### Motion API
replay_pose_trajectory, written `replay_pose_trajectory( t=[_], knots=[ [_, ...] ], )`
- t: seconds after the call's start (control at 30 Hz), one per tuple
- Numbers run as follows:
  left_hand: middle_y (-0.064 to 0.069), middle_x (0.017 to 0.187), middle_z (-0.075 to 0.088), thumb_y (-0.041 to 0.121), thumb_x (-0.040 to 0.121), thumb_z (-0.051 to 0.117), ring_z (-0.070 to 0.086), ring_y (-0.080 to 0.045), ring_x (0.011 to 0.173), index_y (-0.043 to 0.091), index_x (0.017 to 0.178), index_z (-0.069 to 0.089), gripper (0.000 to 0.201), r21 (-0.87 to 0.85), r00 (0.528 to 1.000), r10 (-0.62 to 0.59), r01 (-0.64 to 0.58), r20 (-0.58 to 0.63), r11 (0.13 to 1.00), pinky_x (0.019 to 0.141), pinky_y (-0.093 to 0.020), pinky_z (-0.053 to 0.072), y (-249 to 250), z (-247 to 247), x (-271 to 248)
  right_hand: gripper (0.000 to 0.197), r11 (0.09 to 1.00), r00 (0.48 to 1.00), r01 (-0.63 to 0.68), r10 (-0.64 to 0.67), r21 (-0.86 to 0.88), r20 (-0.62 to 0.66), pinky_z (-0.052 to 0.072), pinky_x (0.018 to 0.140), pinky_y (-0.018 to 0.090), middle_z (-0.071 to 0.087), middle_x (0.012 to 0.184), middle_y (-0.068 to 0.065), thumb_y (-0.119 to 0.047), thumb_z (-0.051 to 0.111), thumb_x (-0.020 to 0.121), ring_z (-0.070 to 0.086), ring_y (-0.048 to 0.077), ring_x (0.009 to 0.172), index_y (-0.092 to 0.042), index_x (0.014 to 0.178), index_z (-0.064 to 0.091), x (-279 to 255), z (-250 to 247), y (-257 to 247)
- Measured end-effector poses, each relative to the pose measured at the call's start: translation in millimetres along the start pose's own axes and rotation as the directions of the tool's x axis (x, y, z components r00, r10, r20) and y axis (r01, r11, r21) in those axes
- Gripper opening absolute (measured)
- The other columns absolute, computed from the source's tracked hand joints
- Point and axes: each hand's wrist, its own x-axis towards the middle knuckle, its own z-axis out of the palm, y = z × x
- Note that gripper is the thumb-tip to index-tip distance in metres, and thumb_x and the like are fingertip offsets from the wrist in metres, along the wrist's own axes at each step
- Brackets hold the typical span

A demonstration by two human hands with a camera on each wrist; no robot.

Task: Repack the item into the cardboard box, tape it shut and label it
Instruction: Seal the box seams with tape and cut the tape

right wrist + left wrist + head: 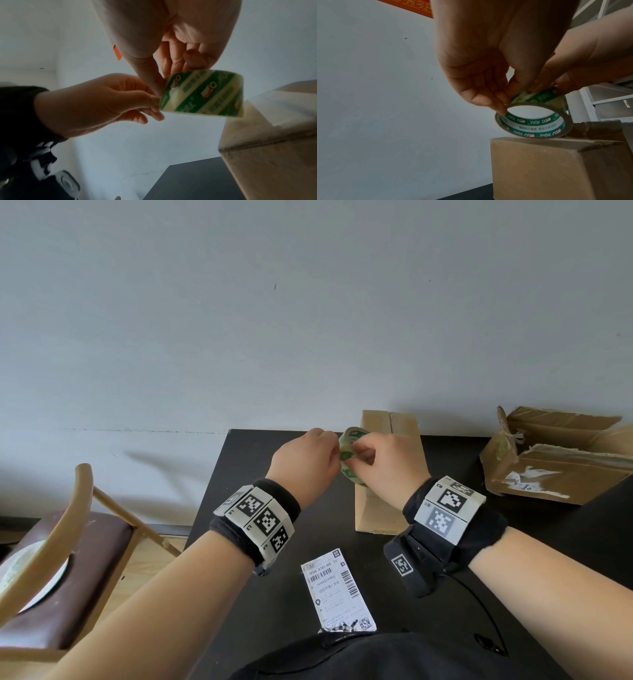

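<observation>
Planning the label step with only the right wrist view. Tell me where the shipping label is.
Observer: The white printed shipping label lies flat on the black table, nearer the person than the closed brown cardboard box, apart from it.
Operator: Report the box top.
Observer: Flaps folded shut, no tape visible on the centre seam behind the green-printed tape roll that left hand and right hand hold.
Operator: Name anything else there.
Observer: A torn, open brown cardboard box sits far right.
</observation>
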Motion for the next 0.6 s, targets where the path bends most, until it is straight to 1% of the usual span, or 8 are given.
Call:
replay_pose_trajectory(
  t=[0.13, 0.27, 0.33, 0.4, 0.43, 0.5, 0.53, 0.6],
  knots=[
    [-0.009, 0.084, 0.058, 0.017, 0.089, 0.050, 0.056, -0.031, 0.070, 0.005, 0.087, 0.060, 0.016, -0.129, 0.993, 0.088, -0.097, -0.076, 0.987, 0.061, -0.039, 0.048, -3.8, 0.5, -2.3, 0.021, 0.994, 0.998, -0.061, 0.061, 0.096, -0.003, 0.048, 0.080, 0.022, 0.071, 0.098, 0.003, -0.020, 0.066, 0.085, 0.065, 0.015, 0.090, -0.011, 0.104, 0.068, 5.0, -0.7, 3.5],
    [-0.006, 0.081, 0.059, 0.034, 0.080, 0.032, 0.056, -0.029, 0.066, 0.008, 0.082, 0.058, 0.037, -0.157, 0.992, 0.076, -0.091, -0.100, 0.983, 0.057, -0.037, 0.047, -6.6, -1.2, -1.7, 0.023, 0.992, 0.998, -0.056, 0.058, 0.117, -0.010, 0.044, 0.078, 0.017, 0.070, 0.104, 0.002, -0.019, 0.063, 0.087, 0.064, 0.014, 0.093, -0.011, 0.108, 0.067, 5.2, 2.6, 3.7],
    [-0.003, 0.084, 0.060, 0.032, 0.084, 0.038, 0.058, -0.027, 0.072, 0.010, 0.086, 0.059, 0.030, -0.138, 0.995, 0.019, -0.033, -0.097, 0.990, 0.062, -0.037, 0.048, -7.2, -0.6, -1.1, 0.023, 0.993, 0.999, -0.032, 0.035, 0.111, -0.026, 0.043, 0.079, 0.018, 0.070, 0.104, 0.003, -0.018, 0.062, 0.088, 0.064, 0.015, 0.095, -0.010, 0.109, 0.067, 4.2, 2.8, 1.9],
    [0.002, 0.091, 0.060, 0.034, 0.088, 0.049, 0.060, -0.020, 0.080, 0.016, 0.097, 0.058, 0.022, -0.175, 0.992, -0.045, 0.024, -0.115, 0.984, 0.069, -0.035, 0.049, -8.6, 2.0, -1.3, 0.024, 0.995, 0.999, -0.011, 0.016, 0.101, -0.047, 0.043, 0.079, 0.018, 0.070, 0.105, 0.004, -0.018, 0.062, 0.088, 0.064, 0.017, 0.096, -0.009, 0.110, 0.067, 4.6, 0.7, 0.7],
    [0.003, 0.096, 0.060, 0.037, 0.089, 0.052, 0.059, -0.017, 0.084, 0.018, 0.106, 0.058, 0.026, -0.207, 0.991, -0.064, 0.040, -0.113, 0.977, 0.072, -0.034, 0.049, -8.6, 2.7, -2.3, 0.024, 0.995, 0.999, -0.006, 0.011, 0.096, -0.051, 0.043, 0.080, 0.018, 0.069, 0.105, 0.004, -0.018, 0.062, 0.088, 0.063, 0.017, 0.097, -0.009, 0.110, 0.067, 5.0, -0.4, 0.6],
    [0.002, 0.101, 0.061, 0.043, 0.090, 0.049, 0.059, -0.015, 0.090, 0.022, 0.120, 0.058, 0.038, -0.259, 0.992, -0.051, 0.020, -0.112, 0.966, 0.076, -0.034, 0.050, -9.9, 5.4, -2.2, 0.025, 0.995, 0.999, -0.005, 0.009, 0.095, -0.046, 0.044, 0.081, 0.019, 0.069, 0.107, 0.004, -0.019, 0.063, 0.087, 0.063, 0.017, 0.098, -0.009, 0.110, 0.066, 5.2, -2.1, 1.1],
    [0.001, 0.100, 0.062, 0.046, 0.089, 0.045, 0.059, -0.017, 0.091, 0.023, 0.121, 0.060, 0.042, -0.267, 0.993, -0.037, 0.005, -0.116, 0.964, 0.076, -0.036, 0.050, -9.1, 5.4, -2.1, 0.026, 0.995, 0.999, -0.006, 0.011, 0.097, -0.044, 0.045, 0.082, 0.019, 0.069, 0.107, 0.005, -0.019, 0.063, 0.087, 0.063, 0.017, 0.098, -0.009, 0.111, 0.066, 5.5, -2.3, 1.6],
    [-0.001, 0.091, 0.065, 0.047, 0.086, 0.036, 0.059, -0.020, 0.087, 0.022, 0.111, 0.067, 0.047, -0.234, 0.992, -0.027, -0.003, -0.127, 0.972, 0.072, -0.038, 0.049, -6.0, 4.3, -2.2, 0.026, 0.994, 0.999, -0.017, 0.022, 0.109, -0.049, 0.045, 0.081, 0.019, 0.070, 0.106, 0.005, -0.019, 0.063, 0.088, 0.064, 0.016, 0.097, -0.009, 0.110, 0.066, 6.0, -1.9, 1.8]
  ],
)
